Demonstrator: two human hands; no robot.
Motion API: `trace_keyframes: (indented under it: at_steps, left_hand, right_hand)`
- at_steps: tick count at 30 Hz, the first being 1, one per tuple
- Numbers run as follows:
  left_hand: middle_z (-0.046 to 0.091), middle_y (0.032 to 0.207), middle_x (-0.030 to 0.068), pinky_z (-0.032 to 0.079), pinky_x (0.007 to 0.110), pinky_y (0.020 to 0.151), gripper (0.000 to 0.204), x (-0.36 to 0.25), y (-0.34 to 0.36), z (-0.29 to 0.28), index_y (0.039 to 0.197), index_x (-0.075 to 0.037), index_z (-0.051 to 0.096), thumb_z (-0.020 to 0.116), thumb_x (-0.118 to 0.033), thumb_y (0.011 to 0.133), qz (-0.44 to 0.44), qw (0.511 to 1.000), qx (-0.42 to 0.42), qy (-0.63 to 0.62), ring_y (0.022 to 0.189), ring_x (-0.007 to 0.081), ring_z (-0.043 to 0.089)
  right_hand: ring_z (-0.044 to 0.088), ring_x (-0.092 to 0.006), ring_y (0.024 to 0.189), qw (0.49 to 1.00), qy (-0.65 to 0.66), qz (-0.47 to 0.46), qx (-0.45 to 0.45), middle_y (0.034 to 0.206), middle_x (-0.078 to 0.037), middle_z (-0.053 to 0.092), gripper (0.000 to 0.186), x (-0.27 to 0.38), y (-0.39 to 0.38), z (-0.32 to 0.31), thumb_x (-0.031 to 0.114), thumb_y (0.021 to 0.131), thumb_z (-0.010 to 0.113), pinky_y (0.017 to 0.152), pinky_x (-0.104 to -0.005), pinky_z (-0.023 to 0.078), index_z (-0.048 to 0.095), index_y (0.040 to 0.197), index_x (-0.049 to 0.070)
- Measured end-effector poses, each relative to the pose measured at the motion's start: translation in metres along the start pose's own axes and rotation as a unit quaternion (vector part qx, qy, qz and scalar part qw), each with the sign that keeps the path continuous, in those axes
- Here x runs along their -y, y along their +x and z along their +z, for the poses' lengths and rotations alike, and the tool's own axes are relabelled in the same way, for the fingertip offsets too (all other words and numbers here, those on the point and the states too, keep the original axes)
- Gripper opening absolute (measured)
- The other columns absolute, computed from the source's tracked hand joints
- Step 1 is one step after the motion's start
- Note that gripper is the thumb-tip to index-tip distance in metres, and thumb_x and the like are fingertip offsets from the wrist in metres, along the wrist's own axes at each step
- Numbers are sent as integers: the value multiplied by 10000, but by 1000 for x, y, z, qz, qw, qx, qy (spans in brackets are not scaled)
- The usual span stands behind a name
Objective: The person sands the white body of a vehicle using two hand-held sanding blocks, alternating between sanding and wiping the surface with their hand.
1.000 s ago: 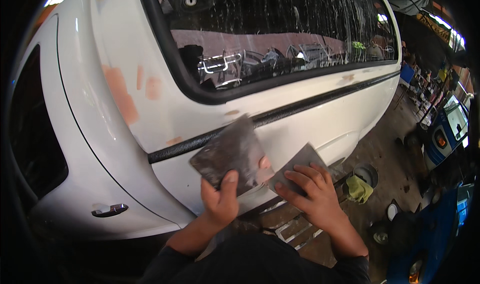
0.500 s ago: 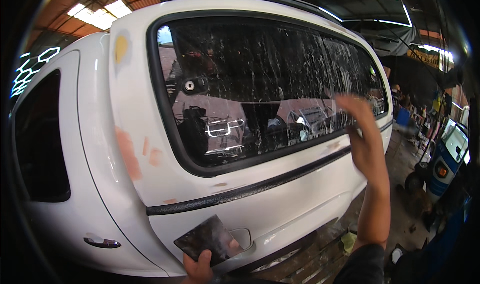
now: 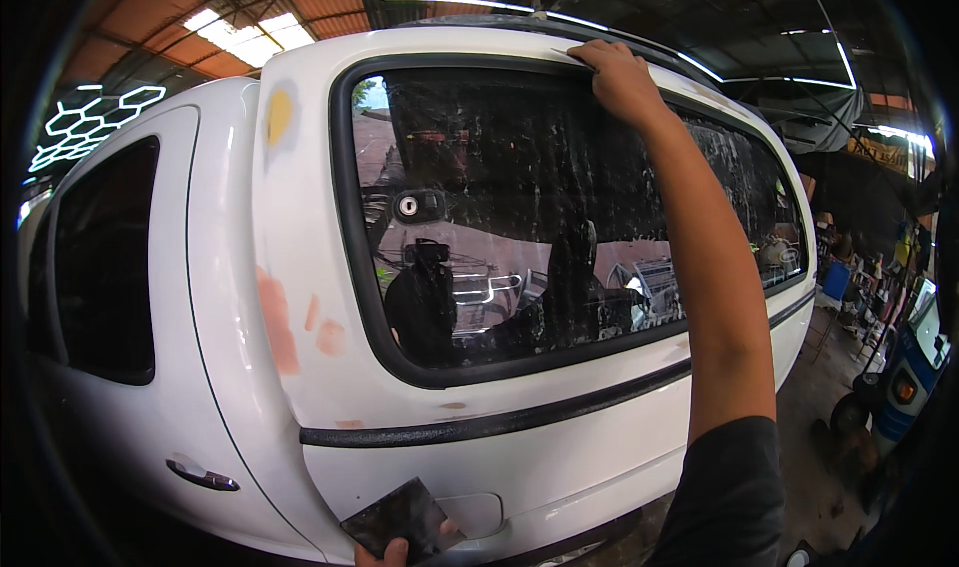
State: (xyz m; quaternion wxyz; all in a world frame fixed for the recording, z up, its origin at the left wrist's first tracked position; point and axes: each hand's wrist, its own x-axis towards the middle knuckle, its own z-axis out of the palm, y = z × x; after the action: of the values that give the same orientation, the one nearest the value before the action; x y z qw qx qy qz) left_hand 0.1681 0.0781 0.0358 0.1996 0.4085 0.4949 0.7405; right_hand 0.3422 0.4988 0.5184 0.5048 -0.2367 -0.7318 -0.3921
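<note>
My right hand (image 3: pixel 619 72) reaches up to the white vehicle's top edge (image 3: pixel 479 43) above the dark, streaked rear window (image 3: pixel 519 147), fingers bent over a thin sliver I cannot make out. Low down, my left hand (image 3: pixel 385 552) grips a dark, glossy square plate (image 3: pixel 400 517) in front of the lower rear panel, beside a recess (image 3: pixel 484 509). Salmon patches (image 3: pixel 277 322) and a yellow patch with a grey surround (image 3: pixel 277 117) mark the white bodywork left of the window. A black trim strip (image 3: pixel 479 412) runs below the glass.
A side door with a chrome handle (image 3: pixel 200 475) is at the left. On the right are a blue-and-white vehicle (image 3: pixel 909 387), a blue bin (image 3: pixel 837 279) and assorted clutter along a floor strip (image 3: pixel 829 367). Hexagonal lights (image 3: pixel 95 122) and roof beams are overhead.
My right hand has risen from the lower panel, where it held a grey sheet, to the top edge. My left hand has moved down in view with the plate. The view has tilted upward.
</note>
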Motion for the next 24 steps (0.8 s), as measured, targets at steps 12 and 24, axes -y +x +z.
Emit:
trace_keyframes:
  at_steps: [12,24]
  left_hand:
    - [556,1260,172,413,379,994,441,9,0,-9,1333,86,438,542,-121,958,1,999,-51,16,1135,262,531]
    - [570,1225,164,428,378,964,417,7,1,-9,1304,82,463,546,-142,963,6,998,-58,19,1098,258,543]
  right_hand:
    - [531,-239,1211,999,-44,-3,4,1270,-1,626,447,4,18,16,12,870,474,1021,-449,384,655,1236,194]
    - [540,-259,1195,1000,-16,-7,-7,1279,-12,619,453,1,3,16,-4,872,460,1029,-484,378,654,1236,184]
